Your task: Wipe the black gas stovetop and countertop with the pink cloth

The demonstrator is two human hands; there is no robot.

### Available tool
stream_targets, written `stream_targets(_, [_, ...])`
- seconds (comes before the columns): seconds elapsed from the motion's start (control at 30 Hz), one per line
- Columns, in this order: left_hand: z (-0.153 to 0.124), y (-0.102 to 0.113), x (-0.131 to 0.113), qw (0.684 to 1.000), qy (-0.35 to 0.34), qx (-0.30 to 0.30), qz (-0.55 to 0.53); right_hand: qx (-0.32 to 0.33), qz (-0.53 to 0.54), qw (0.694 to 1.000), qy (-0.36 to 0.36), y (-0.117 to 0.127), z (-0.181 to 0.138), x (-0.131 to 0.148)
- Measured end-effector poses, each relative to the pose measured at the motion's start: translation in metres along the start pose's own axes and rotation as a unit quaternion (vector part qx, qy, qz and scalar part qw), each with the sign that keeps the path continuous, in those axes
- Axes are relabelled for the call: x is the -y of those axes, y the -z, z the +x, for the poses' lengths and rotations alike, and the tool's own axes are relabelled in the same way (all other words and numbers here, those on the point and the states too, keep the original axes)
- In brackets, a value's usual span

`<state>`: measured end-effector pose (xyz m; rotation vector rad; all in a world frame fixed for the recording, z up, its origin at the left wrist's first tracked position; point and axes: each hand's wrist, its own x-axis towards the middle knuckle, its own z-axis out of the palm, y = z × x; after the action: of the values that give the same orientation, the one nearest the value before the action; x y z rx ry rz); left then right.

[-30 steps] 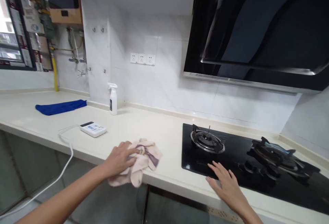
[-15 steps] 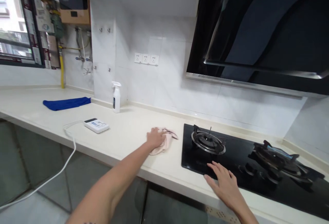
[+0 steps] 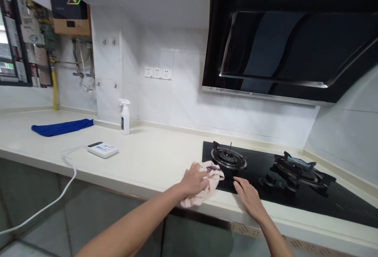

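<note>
A pale pink cloth (image 3: 203, 195) lies bunched across the counter's front edge and the left edge of the black gas hob (image 3: 254, 182). My left hand (image 3: 193, 179) presses down on it, fingers curled into the fabric. To the right, my right hand (image 3: 248, 196) is at the hob's front edge with fingers stretched out, holding nothing. Whether its fingertips touch the glass is hard to tell. Behind the cloth is the hob's left burner (image 3: 228, 158); the right burner (image 3: 299, 170) and the knobs (image 3: 270, 180) lie farther right.
A white spray bottle (image 3: 125, 118) stands near the wall. Left of it, a blue cloth (image 3: 62, 127) lies on the counter (image 3: 153, 150). A white device (image 3: 102, 150) trails a cable (image 3: 59, 198) over the front edge. A black range hood (image 3: 280, 52) hangs above the hob.
My left hand has slid the pink cloth rightward and toward me, from the counter onto the hob's corner. My right hand stays near the hob's front edge. The view has swung somewhat right.
</note>
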<state>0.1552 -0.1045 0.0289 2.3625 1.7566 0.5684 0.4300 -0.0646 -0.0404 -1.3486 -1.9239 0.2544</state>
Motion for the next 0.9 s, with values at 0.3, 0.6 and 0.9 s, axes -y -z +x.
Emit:
stream_targets(0.3, [-0.051,0.012,0.009,0.990,-0.110,0.016,-0.088,-0.095,0.083,0.992,0.008,0.005,0.005,0.013])
stream_targets(0.6, [-0.041,0.016,0.065,0.922,0.020,-0.206,-0.326,0.041,-0.076,0.979,0.184,-0.066,-0.014,0.148])
stream_targets(0.9, [-0.061,0.050,0.141,0.974,0.137,-0.177,0.022,-0.073,-0.101,0.975,0.184,-0.032,0.037,0.145])
